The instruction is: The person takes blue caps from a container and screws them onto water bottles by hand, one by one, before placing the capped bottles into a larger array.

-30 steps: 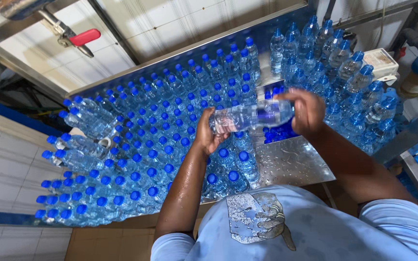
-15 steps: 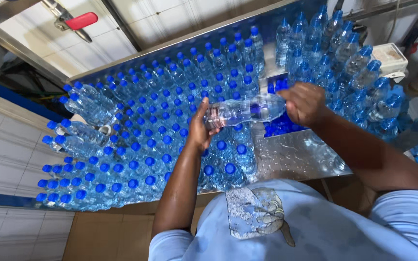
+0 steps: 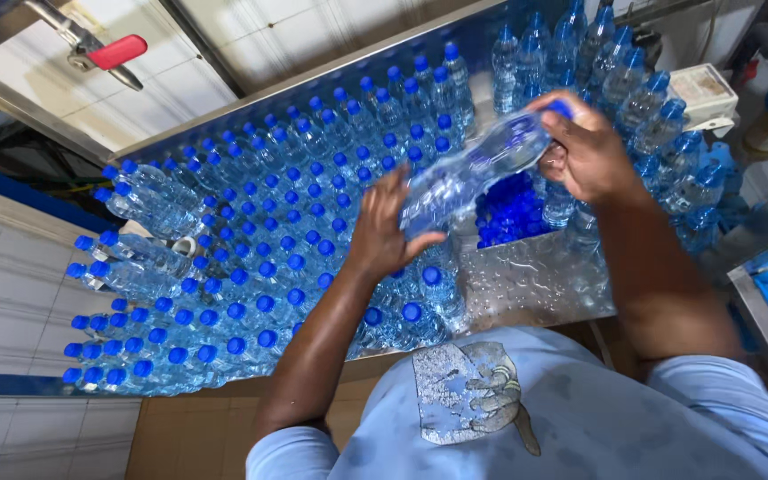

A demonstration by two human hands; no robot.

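A clear, ribbed plastic water bottle with a blue screw cap (image 3: pixel 473 173) lies tilted in the air between the two hands, above the wet steel table (image 3: pixel 526 284). The left hand (image 3: pixel 382 233) cups its base end, fingers half curled under and thumb along the side; the right hand (image 3: pixel 584 149) closes around the neck, fingertips over the cap so that only a sliver of blue shows above them. The bottle looks full, so it is probably fairly heavy for its size, with thin walls that give under a squeeze and a surface likely slick from the water beaded on the table; the firmest hold seems to be at the stiff neck and the thick base, where the hands sit. Below the right fingers lies a heap of loose blue caps (image 3: pixel 510 209); left of the left fingers stand packed rows of capped bottles (image 3: pixel 260 267). Whether the cap is fully seated is hidden by the fingers, and the table's far end is cut off.
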